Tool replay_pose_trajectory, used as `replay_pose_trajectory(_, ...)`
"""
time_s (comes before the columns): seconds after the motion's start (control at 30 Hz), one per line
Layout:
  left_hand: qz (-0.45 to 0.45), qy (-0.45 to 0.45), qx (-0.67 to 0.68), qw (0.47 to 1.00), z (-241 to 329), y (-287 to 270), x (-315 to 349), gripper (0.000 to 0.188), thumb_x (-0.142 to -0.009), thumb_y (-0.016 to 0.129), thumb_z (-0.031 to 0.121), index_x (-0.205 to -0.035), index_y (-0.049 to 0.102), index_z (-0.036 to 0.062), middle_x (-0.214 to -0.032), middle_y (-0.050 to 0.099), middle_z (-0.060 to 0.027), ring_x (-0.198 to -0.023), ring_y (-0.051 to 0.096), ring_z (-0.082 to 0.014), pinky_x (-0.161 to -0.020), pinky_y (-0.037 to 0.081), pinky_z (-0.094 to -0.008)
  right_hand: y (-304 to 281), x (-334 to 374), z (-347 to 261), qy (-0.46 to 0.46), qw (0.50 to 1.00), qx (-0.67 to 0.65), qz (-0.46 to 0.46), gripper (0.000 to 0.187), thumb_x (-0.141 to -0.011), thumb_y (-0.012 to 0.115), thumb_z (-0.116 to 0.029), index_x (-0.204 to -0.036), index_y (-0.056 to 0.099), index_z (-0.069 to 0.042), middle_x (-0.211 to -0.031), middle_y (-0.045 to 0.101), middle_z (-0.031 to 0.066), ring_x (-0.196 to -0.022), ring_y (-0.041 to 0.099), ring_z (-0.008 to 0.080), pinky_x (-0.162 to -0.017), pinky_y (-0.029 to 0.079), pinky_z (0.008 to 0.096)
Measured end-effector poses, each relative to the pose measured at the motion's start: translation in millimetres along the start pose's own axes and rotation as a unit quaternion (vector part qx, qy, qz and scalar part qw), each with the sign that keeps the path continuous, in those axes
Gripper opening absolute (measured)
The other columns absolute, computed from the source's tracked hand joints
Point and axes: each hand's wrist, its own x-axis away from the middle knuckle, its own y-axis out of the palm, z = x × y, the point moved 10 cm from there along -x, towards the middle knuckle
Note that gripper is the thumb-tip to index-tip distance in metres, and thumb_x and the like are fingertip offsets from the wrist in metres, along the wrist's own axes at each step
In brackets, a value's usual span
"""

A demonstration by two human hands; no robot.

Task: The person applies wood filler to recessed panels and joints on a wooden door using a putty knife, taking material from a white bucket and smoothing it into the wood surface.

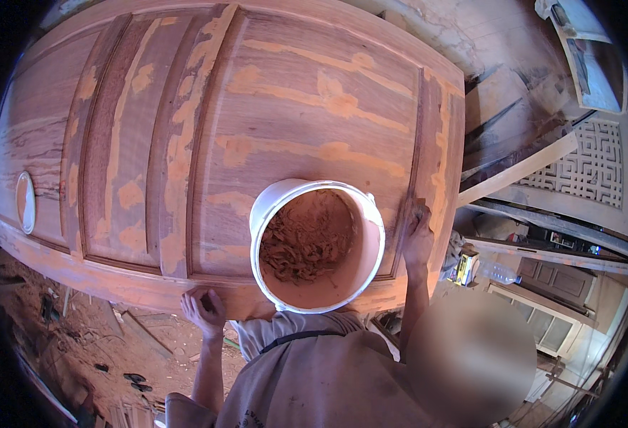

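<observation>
A large panelled wooden door (307,128) lies flat before me, streaked with orange filler along its joints and panels. On it, close to my body, stands a white bucket (255,221). Clumpy reddish-brown filler (303,242) lines its bottom and inner wall. To the bucket's right, my right hand (419,232) bends down at the door's right-hand moulding. Its fingers are closed around a small brownish piece whose kind I cannot make out. My left hand (204,312) is loosely curled at the door's near edge, with nothing visible in it.
A white lid (25,202) smeared with filler lies at the door's left end. Wood scraps and dark sandals (135,378) litter the dusty floor at lower left. On the right are a pale plank (521,170), a lattice panel (578,164), a plastic bottle (499,272) and a yellow box (466,267).
</observation>
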Motion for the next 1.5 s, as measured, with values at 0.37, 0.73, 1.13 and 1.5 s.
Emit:
replay_pose_trajectory(0.37, -0.009, 0.002, 0.002, 1.000, 2.5, -1.0, -2.0, 0.010, -0.089, 0.063, 0.013, -0.089, 0.057, 0.0050, -0.087, 0.060, -0.0129, -0.078, 0.056, -0.0325, -0.072, 0.043, -0.0445, -35.7, -25.6, 2.9, -0.011, 0.976, 0.175, -0.128, 0.038, -0.097, 0.052, -0.019, -0.135, 0.048, -0.022, -0.084, 0.068, 0.0266, -0.079, 0.067, 0.0478, -0.068, 0.053, 0.0581)
replay_pose_trajectory(0.73, -0.001, -0.002, 0.003, 1.000, -2.8, 1.3, 1.7, 0.010, -0.088, 0.064, 0.012, -0.088, 0.057, 0.0054, -0.089, 0.060, -0.0127, -0.082, 0.058, -0.0325, -0.072, 0.044, -0.0446, -26.5, -76.6, -9.5, -0.187, 0.887, 0.308, -0.288, 0.021, -0.092, 0.059, -0.032, -0.100, 0.065, -0.013, -0.085, 0.069, 0.0214, -0.082, 0.069, 0.0413, -0.074, 0.054, 0.0529)
replay_pose_trajectory(1.13, -0.011, -0.004, 0.002, 1.000, -1.7, 0.8, 0.8, 0.012, -0.088, 0.065, 0.014, -0.088, 0.056, 0.0056, -0.088, 0.060, -0.0130, -0.080, 0.058, -0.0328, -0.072, 0.043, -0.0450, -14.0, -85.3, -24.6, -0.238, 0.882, 0.305, -0.269, 0.021, -0.088, 0.064, -0.033, -0.092, 0.066, -0.013, -0.076, 0.069, 0.0161, -0.076, 0.069, 0.0367, -0.068, 0.054, 0.0499)
replay_pose_trajectory(1.5, -0.004, -0.003, 0.006, 1.000, 1.9, -1.0, -2.9, 0.011, -0.088, 0.064, 0.014, -0.088, 0.056, 0.0060, -0.088, 0.060, -0.0121, -0.081, 0.058, -0.0320, -0.073, 0.043, -0.0446, -11.0, -84.9, -25.5, -0.227, 0.880, 0.309, -0.281, 0.022, -0.089, 0.064, -0.034, -0.091, 0.066, -0.013, -0.077, 0.069, 0.0163, -0.077, 0.069, 0.0373, -0.069, 0.054, 0.0508)
